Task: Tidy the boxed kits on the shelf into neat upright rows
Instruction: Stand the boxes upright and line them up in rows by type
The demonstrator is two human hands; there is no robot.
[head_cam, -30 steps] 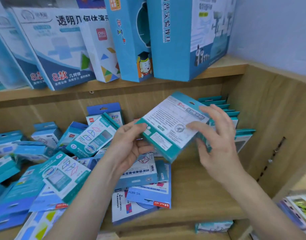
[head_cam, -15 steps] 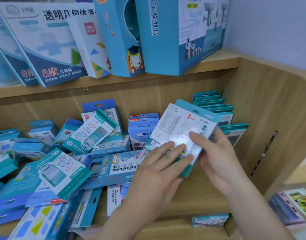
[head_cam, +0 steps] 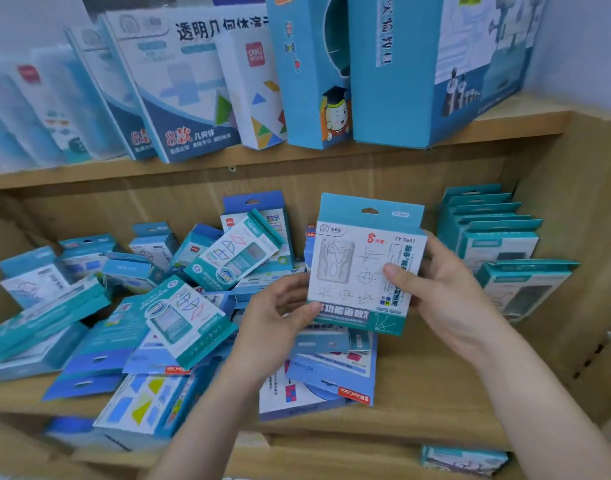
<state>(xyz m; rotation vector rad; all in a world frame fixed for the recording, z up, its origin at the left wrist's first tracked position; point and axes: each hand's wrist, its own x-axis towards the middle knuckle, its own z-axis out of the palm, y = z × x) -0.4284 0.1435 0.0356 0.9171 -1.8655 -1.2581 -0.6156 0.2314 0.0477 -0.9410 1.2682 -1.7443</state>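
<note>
I hold a teal-and-white boxed kit (head_cam: 356, 265) upright above the wooden shelf (head_cam: 435, 386), its printed front toward me. My left hand (head_cam: 279, 323) pinches its lower left corner. My right hand (head_cam: 439, 292) grips its right edge, thumb across the front. Against the right wall stands a neat upright row of several matching teal kits (head_cam: 494, 233). A jumbled pile of teal and blue kits (head_cam: 179, 306) covers the left and middle of the shelf, lying flat or tilted.
The upper shelf (head_cam: 297, 157) carries large blue and white boxes (head_cam: 418, 64), some leaning. The wooden side panel (head_cam: 591, 271) closes the shelf on the right. One teal kit (head_cam: 465, 460) lies on the level below.
The held kit has been flipped from its back to its front and raised upright. My left hand slid from covering its face to its lower left corner. The view moved closer.
</note>
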